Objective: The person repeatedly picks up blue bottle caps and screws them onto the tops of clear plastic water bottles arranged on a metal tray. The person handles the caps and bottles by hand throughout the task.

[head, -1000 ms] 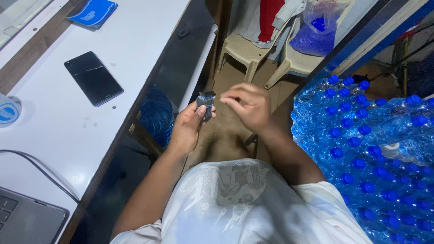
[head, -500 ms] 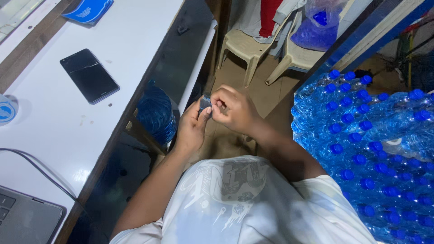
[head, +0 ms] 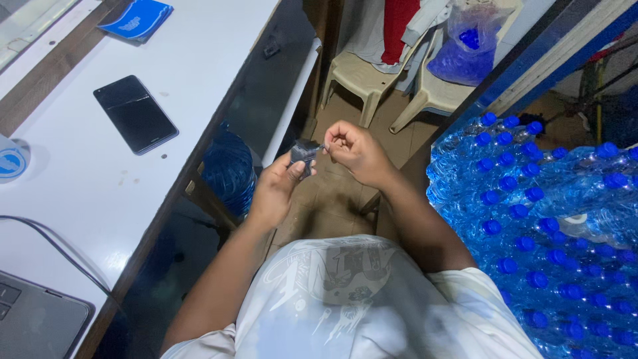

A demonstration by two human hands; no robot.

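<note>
My left hand (head: 278, 189) grips a small dark grey object (head: 304, 154) between thumb and fingers, held up in front of my chest. My right hand (head: 355, 151) is just to its right, fingertips pinched at the object's upper right edge. What the right fingers pinch is too small to tell. Both hands hover over the brown floor between the white table (head: 100, 179) and the stacked water bottles (head: 531, 219).
On the table lie a black phone (head: 135, 113), a blue booklet (head: 136, 18), a laptop corner (head: 33, 319) with a cable, and a round blue-and-white lid (head: 10, 159). A large blue water jug (head: 229, 174) stands under the table. Plastic chairs (head: 372, 73) stand ahead.
My right hand went from spread fingers near the object to a pinch at its edge. Both hands stayed in about the same place in front of my chest.
</note>
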